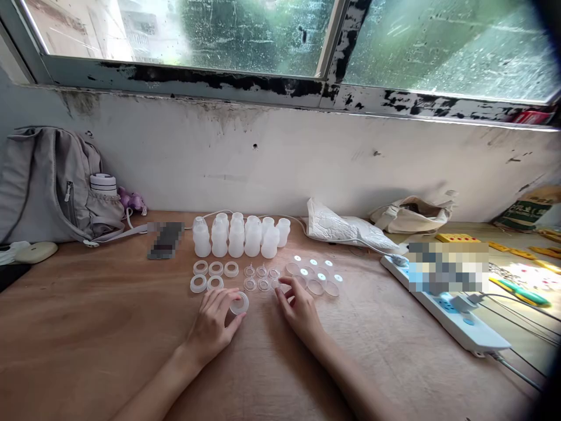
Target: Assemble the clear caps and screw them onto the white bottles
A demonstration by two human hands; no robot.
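My left hand (215,318) grips a translucent white screw ring (239,303) between thumb and fingers, just above or on the wooden table. My right hand (300,307) has its thumb and fingertips closed at a clear silicone nipple (276,283), the right one of the front row; the fingers partly cover it. Several more nipples (249,285) stand to its left in two rows. Farther left lie several white rings (198,283). Right of my right hand are several clear round caps (315,286) with small white dots. Behind them stand several frosted white bottles (236,238) in rows.
A grey backpack (44,181) leans at the left wall, near a blurred dark phone (165,241). A white padded bag (335,225) and a beige pouch (414,216) lie at the back. A power strip (456,318) with cables crosses the right side.
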